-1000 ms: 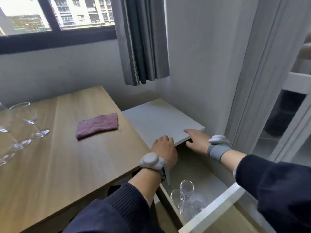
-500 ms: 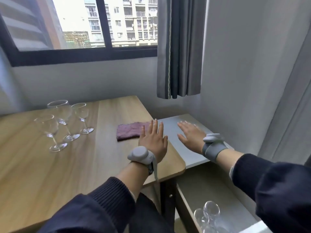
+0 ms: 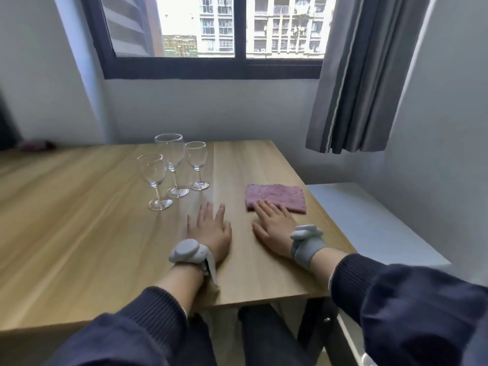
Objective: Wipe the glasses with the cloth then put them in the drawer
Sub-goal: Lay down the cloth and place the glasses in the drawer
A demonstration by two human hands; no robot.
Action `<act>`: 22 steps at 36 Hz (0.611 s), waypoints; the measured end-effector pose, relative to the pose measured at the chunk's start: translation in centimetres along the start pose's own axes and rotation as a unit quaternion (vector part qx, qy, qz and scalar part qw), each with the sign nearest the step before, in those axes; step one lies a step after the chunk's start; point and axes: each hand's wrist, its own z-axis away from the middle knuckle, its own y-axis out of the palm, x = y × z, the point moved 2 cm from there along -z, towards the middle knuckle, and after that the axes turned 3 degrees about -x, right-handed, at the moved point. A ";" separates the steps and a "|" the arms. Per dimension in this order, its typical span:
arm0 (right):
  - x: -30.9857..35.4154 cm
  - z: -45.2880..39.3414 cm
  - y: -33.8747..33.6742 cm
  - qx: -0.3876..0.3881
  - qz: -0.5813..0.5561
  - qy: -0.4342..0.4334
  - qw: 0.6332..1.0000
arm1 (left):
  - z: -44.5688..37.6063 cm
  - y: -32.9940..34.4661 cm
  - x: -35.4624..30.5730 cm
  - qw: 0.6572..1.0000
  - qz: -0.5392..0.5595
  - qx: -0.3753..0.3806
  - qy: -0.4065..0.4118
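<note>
Both hands lie palm down over the wooden table (image 3: 79, 220), in the lower middle of the frame. The left hand (image 3: 210, 227) has its fingers straight and slightly spread; it holds nothing and its outline is blurred. The right hand (image 3: 274, 228) is also flat with straight fingers and grips nothing; its fingertips (image 3: 260, 203) reach the near edge of the cloth (image 3: 277, 195) and overlap it there. Each wrist carries a grey band with a pale rounded unit, and dark blue sleeves cover both forearms.

The cloth is purple, lies flat near the right edge of the table, right of centre in the frame.

Three empty stemmed glasses stand upright in a close group left of centre:
- The tall glass (image 3: 170, 159) is at the back.
- The left glass (image 3: 153, 175) stands nearest the viewer; its base (image 3: 160, 204) is near the left hand but apart from it.
- The small glass (image 3: 196, 161) is on the right of the group.

The glasses and the cloth are well apart.

A white cabinet top (image 3: 369, 220) adjoins the table on the right of the frame. At the lower right corner a white edge shows below the table; what it belongs to cannot be told. A window (image 3: 211, 30) fills the upper centre, and a grey curtain (image 3: 356, 75) hangs at the upper right.
</note>
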 end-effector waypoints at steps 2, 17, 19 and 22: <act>1.0 -1.0 0.3 0.003 -0.015 -0.008 1.000 | -0.6 0.1 1.6 0.999 0.021 0.002 -0.046; 6.9 -10.5 2.9 0.026 -0.051 -0.051 0.997 | -5.6 0.8 8.4 0.996 0.014 -0.036 -0.077; 7.2 -11.4 3.0 0.031 -0.058 -0.050 0.997 | -5.9 0.9 8.5 0.996 0.013 -0.032 -0.081; 8.0 -13.0 3.5 0.031 -0.060 -0.050 0.997 | -6.0 1.1 8.6 0.995 0.011 -0.027 -0.095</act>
